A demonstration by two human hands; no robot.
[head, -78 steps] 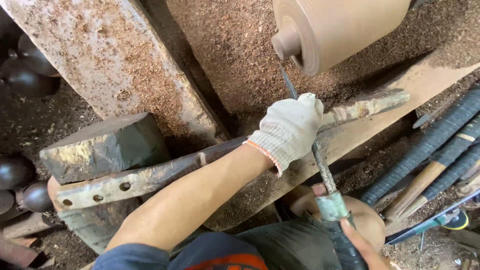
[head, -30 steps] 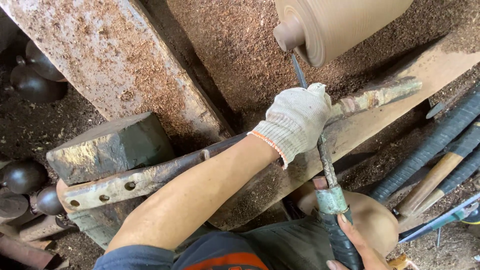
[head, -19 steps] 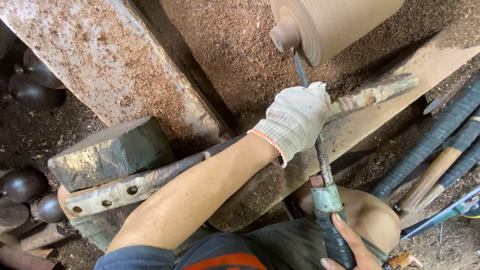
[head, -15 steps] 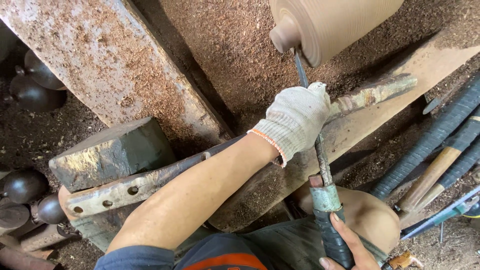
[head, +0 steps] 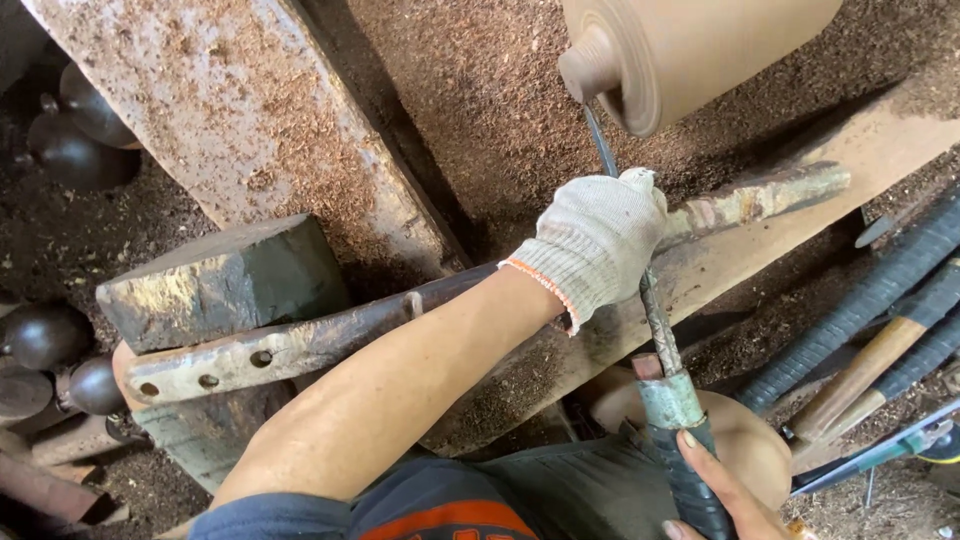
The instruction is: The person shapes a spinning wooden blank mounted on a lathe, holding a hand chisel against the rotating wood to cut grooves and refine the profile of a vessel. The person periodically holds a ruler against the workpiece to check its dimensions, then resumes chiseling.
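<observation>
A white knitted glove (head: 598, 240) with orange cuff edging; tan wooden workpiece (head: 700, 50); black-wrapped tool handle (head: 690, 485).

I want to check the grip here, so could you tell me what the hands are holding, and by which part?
Both hold one long chisel: the gloved left hand grips its metal shaft near the tip, over the rest bar; the bare right hand holds its black handle.

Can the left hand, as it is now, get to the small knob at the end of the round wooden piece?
Probably yes. The gloved left hand rests on the metal bar just below the knob, and only the thin tool shaft stands between them. But this hand is closed around the tool and would have to release it first.
</observation>
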